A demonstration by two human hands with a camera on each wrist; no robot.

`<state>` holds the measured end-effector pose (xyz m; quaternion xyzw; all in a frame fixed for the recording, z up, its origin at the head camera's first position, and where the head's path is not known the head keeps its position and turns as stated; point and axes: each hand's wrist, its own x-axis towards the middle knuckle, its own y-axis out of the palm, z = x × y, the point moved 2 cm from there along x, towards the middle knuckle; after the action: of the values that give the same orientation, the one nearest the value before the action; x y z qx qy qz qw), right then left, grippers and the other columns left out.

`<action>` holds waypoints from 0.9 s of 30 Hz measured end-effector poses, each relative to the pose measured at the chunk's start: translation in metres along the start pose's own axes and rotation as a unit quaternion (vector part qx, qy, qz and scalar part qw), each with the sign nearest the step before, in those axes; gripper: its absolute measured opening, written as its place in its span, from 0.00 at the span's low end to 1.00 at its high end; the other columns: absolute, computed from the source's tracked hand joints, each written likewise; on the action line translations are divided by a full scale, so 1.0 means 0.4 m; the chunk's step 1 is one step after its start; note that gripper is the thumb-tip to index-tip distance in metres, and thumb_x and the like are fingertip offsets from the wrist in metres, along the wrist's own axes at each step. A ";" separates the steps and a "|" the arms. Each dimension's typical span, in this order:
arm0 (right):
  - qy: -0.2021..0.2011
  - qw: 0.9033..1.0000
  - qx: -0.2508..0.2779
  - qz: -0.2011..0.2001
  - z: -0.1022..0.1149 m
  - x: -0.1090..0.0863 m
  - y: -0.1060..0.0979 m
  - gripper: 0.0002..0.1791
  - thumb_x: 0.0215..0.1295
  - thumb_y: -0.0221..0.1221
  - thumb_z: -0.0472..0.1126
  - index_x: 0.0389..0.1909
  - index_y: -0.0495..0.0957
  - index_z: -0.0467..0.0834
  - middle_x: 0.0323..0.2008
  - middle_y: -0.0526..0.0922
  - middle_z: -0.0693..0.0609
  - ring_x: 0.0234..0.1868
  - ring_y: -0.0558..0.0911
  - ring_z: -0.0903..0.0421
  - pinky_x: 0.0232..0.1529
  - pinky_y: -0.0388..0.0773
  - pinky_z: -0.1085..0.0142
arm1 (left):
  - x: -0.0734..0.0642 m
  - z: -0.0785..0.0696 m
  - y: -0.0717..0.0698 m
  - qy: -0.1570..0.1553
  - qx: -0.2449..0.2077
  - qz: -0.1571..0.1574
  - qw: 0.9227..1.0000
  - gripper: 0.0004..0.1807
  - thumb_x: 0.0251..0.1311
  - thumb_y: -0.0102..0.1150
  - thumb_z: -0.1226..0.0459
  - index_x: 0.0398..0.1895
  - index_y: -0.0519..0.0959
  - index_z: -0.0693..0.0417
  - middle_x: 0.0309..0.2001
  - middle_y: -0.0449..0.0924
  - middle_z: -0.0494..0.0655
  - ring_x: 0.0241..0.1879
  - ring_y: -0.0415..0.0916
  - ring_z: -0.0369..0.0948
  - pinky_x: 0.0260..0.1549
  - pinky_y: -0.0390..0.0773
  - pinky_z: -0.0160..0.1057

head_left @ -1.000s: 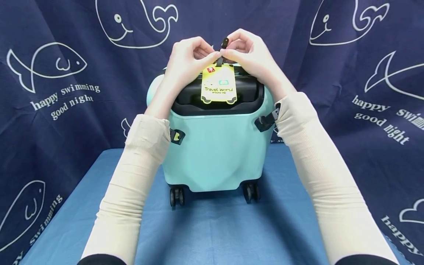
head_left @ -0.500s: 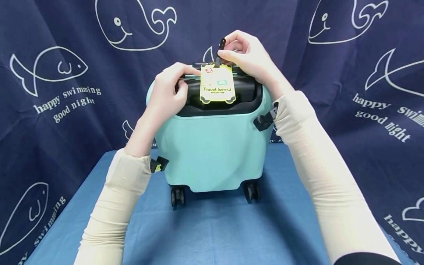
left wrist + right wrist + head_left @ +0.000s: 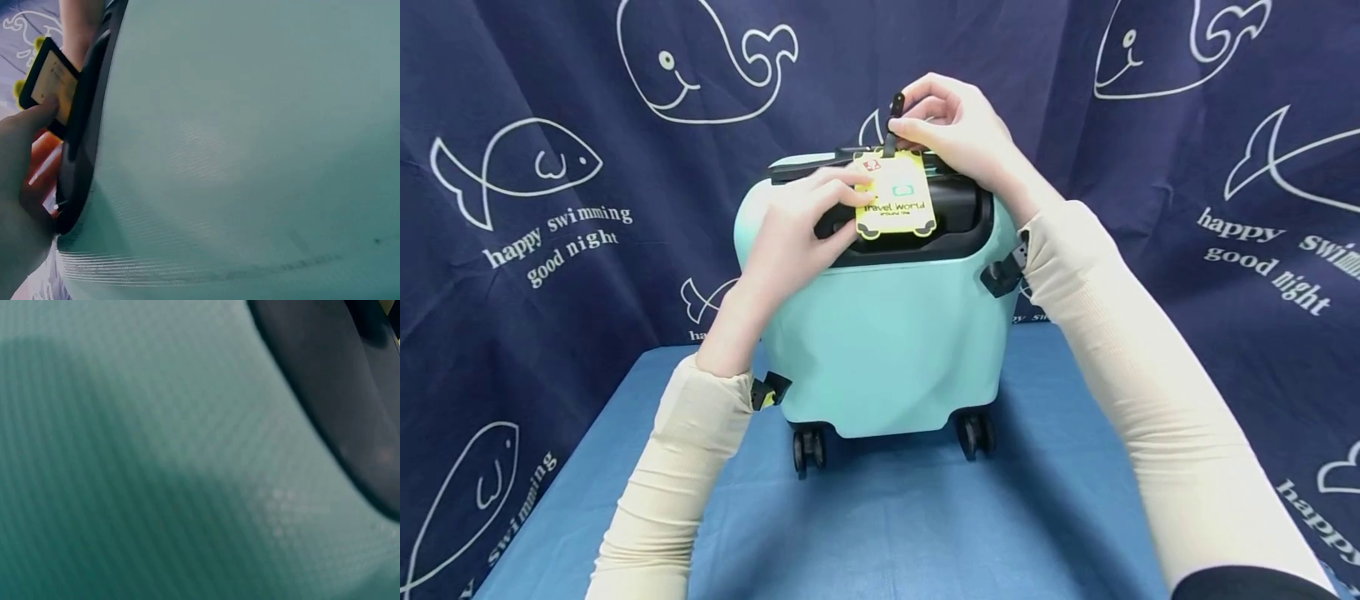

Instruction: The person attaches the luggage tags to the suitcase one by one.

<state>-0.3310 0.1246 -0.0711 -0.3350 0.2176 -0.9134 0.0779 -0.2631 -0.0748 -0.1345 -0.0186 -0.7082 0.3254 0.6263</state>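
A mint-green suitcase [image 3: 887,350] stands upright on its wheels, with a black recessed panel across its top front. A yellow luggage tag [image 3: 898,208] printed "Travel World" hangs before that panel on a short black strap [image 3: 890,143]. My right hand [image 3: 958,121] pinches the strap near its upper end. My left hand [image 3: 805,217] holds the tag by its left edge, fingers over the printed face. From the left wrist view, the thumb [image 3: 42,115] presses the tag's black-framed back [image 3: 62,87]. Only suitcase shell and black panel fill the right wrist view; the right hand is out of it.
A blue cloth [image 3: 880,517] covers the table under the suitcase. Behind and at both sides hangs a navy curtain [image 3: 1000,42] with white whale and fish drawings. The suitcase's black wheels [image 3: 808,448] rest on the cloth.
My left hand has let go of the strap, dropped to the suitcase's top left, then moved right onto the tag. The right hand keeps its pinch on the strap, shifting slightly left and down.
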 end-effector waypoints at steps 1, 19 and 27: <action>-0.003 1.000 0.009 0.000 0.000 0.002 0.001 0.09 0.58 0.64 0.42 0.37 0.74 0.48 0.29 0.83 0.55 0.33 0.81 0.61 0.42 0.75 0.73 | -0.002 0.000 0.002 0.007 0.002 -0.002 1.000 0.08 0.53 0.58 0.75 0.37 0.80 0.61 0.48 0.81 0.52 0.53 0.75 0.44 0.56 0.69 0.38; 0.091 0.991 -0.090 -0.024 0.014 0.031 0.021 0.15 0.57 0.64 0.46 0.43 0.79 0.42 0.25 0.82 0.61 0.26 0.82 0.67 0.35 0.75 0.76 | -0.016 0.000 0.003 0.034 0.005 -0.045 0.998 0.07 0.52 0.56 0.76 0.34 0.81 0.62 0.41 0.84 0.53 0.49 0.79 0.46 0.63 0.61 0.51; 0.111 0.980 -0.163 -0.018 0.007 0.034 0.025 0.18 0.55 0.65 0.51 0.43 0.81 0.45 0.29 0.82 0.60 0.30 0.80 0.68 0.40 0.72 0.76 | -0.018 0.006 0.003 0.049 -0.023 -0.044 0.998 0.07 0.53 0.57 0.75 0.35 0.81 0.62 0.41 0.84 0.54 0.47 0.79 0.46 0.57 0.68 0.46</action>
<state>-0.3395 0.1108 -0.0656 -0.2437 0.3650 -0.8983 -0.0193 -0.2643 -0.0781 -0.1412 -0.0175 -0.6839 0.2798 0.6736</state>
